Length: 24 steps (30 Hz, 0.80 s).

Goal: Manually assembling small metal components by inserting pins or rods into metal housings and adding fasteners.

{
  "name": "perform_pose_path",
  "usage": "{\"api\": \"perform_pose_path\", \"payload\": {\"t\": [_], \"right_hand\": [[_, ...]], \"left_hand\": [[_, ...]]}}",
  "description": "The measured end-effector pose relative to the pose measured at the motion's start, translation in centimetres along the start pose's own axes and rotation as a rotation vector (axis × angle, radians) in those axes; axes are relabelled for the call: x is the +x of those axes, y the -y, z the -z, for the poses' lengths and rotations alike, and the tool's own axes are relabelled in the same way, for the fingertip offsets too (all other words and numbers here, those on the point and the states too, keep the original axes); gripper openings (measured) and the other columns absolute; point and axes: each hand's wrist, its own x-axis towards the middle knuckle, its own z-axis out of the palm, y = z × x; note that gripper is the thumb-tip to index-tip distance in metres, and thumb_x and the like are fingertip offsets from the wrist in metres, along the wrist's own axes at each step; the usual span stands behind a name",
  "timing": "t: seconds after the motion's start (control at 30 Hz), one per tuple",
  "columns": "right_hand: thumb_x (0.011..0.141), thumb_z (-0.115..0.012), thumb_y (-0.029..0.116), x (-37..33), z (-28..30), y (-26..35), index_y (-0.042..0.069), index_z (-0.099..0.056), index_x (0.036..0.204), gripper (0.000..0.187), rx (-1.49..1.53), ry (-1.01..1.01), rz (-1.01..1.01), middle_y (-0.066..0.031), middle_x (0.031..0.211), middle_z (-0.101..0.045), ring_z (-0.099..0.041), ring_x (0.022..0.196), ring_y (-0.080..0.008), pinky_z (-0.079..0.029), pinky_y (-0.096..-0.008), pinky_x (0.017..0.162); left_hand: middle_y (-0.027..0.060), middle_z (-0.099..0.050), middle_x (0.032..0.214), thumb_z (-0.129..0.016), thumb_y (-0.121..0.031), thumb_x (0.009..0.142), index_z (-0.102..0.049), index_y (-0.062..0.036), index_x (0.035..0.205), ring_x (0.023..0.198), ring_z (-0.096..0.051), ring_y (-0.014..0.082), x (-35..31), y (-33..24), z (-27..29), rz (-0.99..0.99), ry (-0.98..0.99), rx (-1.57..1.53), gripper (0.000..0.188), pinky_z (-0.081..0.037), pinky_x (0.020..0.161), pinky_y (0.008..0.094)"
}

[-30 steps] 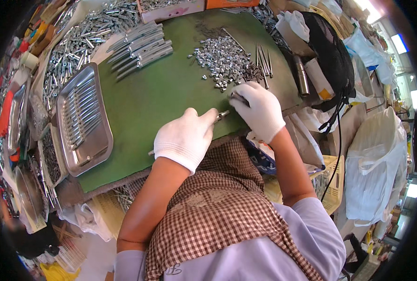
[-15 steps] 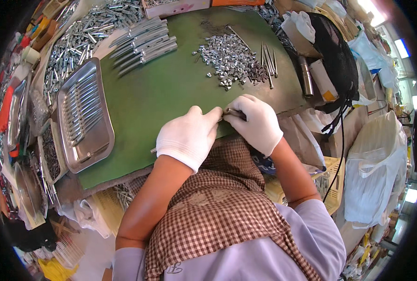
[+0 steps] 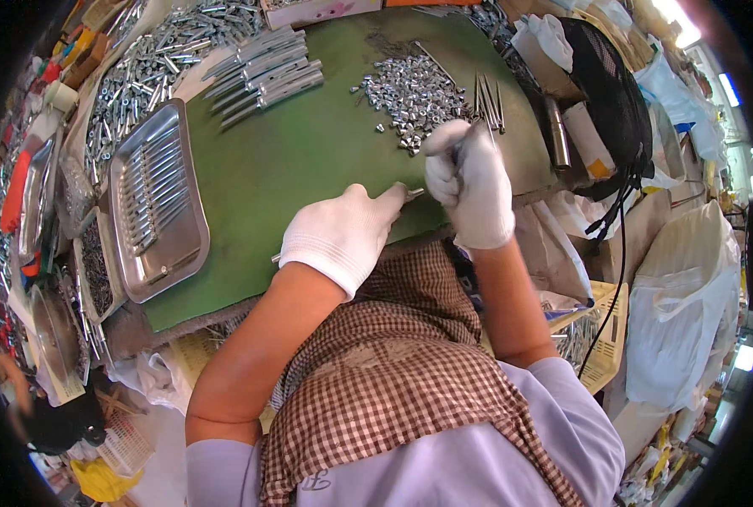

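My left hand (image 3: 340,232), in a white glove, is closed around a slim metal rod (image 3: 414,193). One end of the rod sticks out past the fingertips and the other shows beside the wrist. To its right, my right hand (image 3: 475,186), also gloved, is raised with the fingers curled. Something dark shows between its fingers, too blurred to name. Just beyond that hand are a heap of small silver metal sleeves (image 3: 406,93) and several thin pointed rods (image 3: 489,101).
A green mat (image 3: 258,194) covers the bench. Thicker pointed rods (image 3: 267,72) lie stacked at the back. On the left, a steel tray (image 3: 161,275) holds a row of metal rods. A black mesh bag (image 3: 605,93) and a metal tube (image 3: 556,139) are at the right.
My right hand has left the end of the rod and moved up and right, toward the small parts. My left hand stays nearly in place, still gripping the rod.
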Motion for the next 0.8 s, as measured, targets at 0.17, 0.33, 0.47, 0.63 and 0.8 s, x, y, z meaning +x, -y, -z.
{"api": "perform_pose_path", "payload": {"t": [0.17,0.33,0.47,0.63,0.8], "right_hand": [[0.1,-0.038,0.046,1.7,-0.9,-2.9,0.003,-0.053,0.073,0.053,0.511,0.079,0.135,0.0021,0.052,-0.03,-0.025,0.043,-0.0105,-0.02,-0.0279,0.042],[0.099,-0.039,0.046,1.0,-0.4,-3.9,0.003,-0.05,0.062,0.058,0.16,0.015,0.216,-0.002,0.053,-0.039,-0.029,0.045,-0.0087,-0.018,-0.0267,0.044],[0.099,-0.038,0.046,0.3,-0.6,-3.7,0.004,-0.05,0.059,0.059,0.101,-0.11,0.241,-0.0017,0.055,-0.042,-0.03,0.046,-0.0079,-0.019,-0.0256,0.045],[0.1,-0.037,0.041,0.8,-0.2,-4.1,0.004,-0.051,0.064,0.053,0.214,-0.066,0.252,0.0008,0.054,-0.038,-0.029,0.046,-0.0082,-0.02,-0.0261,0.046],[0.099,-0.04,0.029,0.4,0.8,-3.4,0.001,-0.052,0.076,0.038,0.325,-0.088,0.14,0.0022,0.055,-0.035,-0.027,0.045,-0.0076,-0.021,-0.0263,0.044]], "left_hand": [[0.0141,-0.059,0.08,-0.051,-0.03,0.096,-0.057,-0.0311,0.125,0.068,-0.065,0.0368,0.0,-0.1,0.1,0.005,-0.01,-0.001,0.03,-0.055,0.062,0.0467],[0.0138,-0.061,0.082,-0.051,-0.03,0.096,-0.059,-0.0251,0.119,0.07,-0.066,0.036,0.1,-0.5,0.4,-0.015,0.002,0.023,0.025,-0.055,0.061,0.046],[0.0143,-0.063,0.088,-0.051,-0.027,0.096,-0.059,-0.0125,0.114,0.073,-0.067,0.0358,1.0,-1.5,0.1,-0.025,0.005,0.121,0.025,-0.055,0.062,0.0452],[0.0151,-0.065,0.091,-0.049,-0.029,0.096,-0.058,-0.008,0.107,0.077,-0.068,0.0354,1.0,-0.6,-0.4,-0.034,-0.081,0.048,0.025,-0.055,0.065,0.0468],[0.0082,-0.068,0.096,-0.063,-0.027,0.088,-0.066,-0.0159,0.109,0.081,-0.067,0.0304,-12.4,3.6,-0.1,0.335,-0.228,-0.084,0.024,-0.053,0.071,0.039]]}}
